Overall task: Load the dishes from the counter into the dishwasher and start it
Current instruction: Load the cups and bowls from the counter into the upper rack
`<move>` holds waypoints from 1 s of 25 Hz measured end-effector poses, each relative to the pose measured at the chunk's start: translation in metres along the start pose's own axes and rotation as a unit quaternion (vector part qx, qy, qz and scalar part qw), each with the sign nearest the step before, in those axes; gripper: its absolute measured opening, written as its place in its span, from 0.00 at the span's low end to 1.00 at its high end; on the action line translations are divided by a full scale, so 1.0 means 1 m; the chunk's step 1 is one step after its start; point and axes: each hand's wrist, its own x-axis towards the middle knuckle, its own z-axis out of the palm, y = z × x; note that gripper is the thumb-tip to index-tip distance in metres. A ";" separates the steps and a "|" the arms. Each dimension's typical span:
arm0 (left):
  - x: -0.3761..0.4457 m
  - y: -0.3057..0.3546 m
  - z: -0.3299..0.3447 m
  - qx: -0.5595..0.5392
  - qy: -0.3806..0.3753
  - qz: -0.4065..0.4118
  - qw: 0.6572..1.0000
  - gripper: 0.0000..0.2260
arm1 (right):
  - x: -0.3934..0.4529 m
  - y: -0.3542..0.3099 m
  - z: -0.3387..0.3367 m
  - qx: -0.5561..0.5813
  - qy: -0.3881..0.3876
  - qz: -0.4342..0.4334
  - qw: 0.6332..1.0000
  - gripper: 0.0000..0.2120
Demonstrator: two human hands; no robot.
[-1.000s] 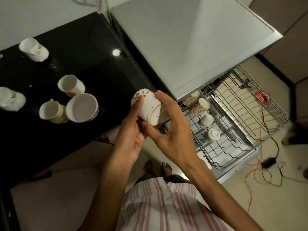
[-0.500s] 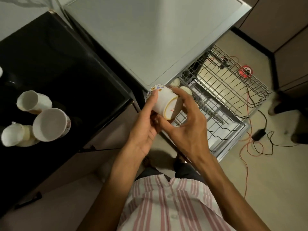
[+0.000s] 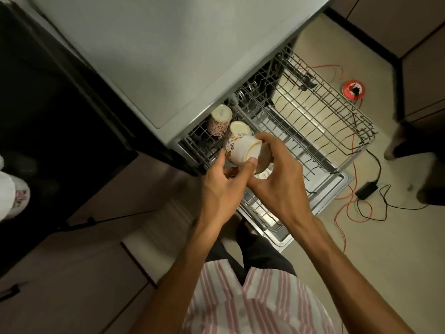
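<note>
White ceramic with a floral band and a gold rim: that is the cup [image 3: 242, 150] I have between both hands, lying on its side above the near corner of the pulled-out dishwasher rack [image 3: 320, 121]. My left hand [image 3: 220, 189] pinches it from below with thumb and forefinger, and my right hand [image 3: 279, 179] curls round its mouth end, so both are clamped on the one cup, touching each other.

Just beyond my fingers two more cups [image 3: 219, 119] already stand upside down in the rack, the nearer one almost touching the cup I hold. Another cup seems to sit directly under my right palm, mostly hidden. Far off to my left, on the dark bench [image 3: 48, 92], part of a floral dish [image 3: 13, 194] waits at the frame edge.

My worry is the crowding. Tipping this cup mouth-down so close to its neighbours could knock ceramic on ceramic and chip a rim, or topple the one beneath my palm. Handing over from two hands to one mid-turn could also let the glazed wall slip. A cup set askew on the tines may roll.
</note>
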 end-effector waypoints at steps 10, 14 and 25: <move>0.105 -0.015 0.043 0.085 0.013 0.047 0.995 0.20 | 0.071 0.090 0.020 -0.038 -0.006 0.009 0.999 0.32; 0.183 -0.033 0.052 0.093 -0.009 0.063 0.994 0.22 | 0.132 0.136 0.044 -0.044 -0.029 0.012 0.999 0.31; 0.376 -0.052 0.038 0.245 -0.012 0.103 0.964 0.10 | 0.274 0.215 0.135 -0.106 -0.120 -0.024 0.987 0.27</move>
